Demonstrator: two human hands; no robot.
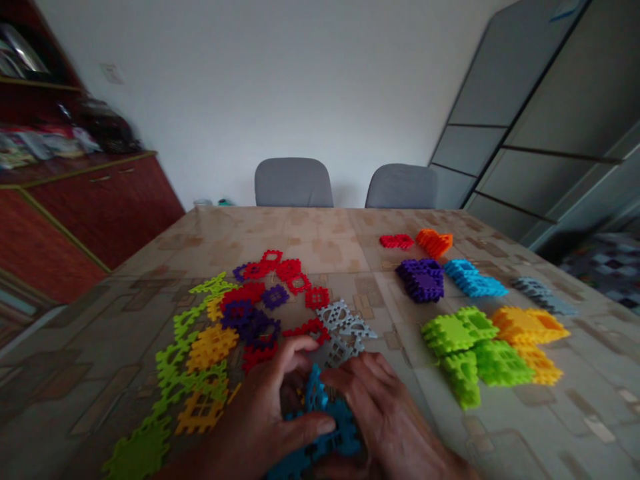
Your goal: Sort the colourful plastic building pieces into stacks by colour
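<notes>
The left hand (267,407) and right hand (387,413) clamp their fingers (310,423) on a blue plastic block piece (314,393) at the desk's (300,240) near edge, mostly hidden and cut off below, its shape unclear.

Bare left hand (255,420) and right hand (385,420), creased knuckles, short nails.

Blue plastic lattice blocks (345,437) stand interlocked, partly hidden.

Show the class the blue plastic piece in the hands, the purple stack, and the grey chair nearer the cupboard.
Blue plastic piece (345,437): head view, lower middle of the piece.
Purple stack (423,280): head view, its top.
Grey chair (293,183): head view, its backrest.
</notes>
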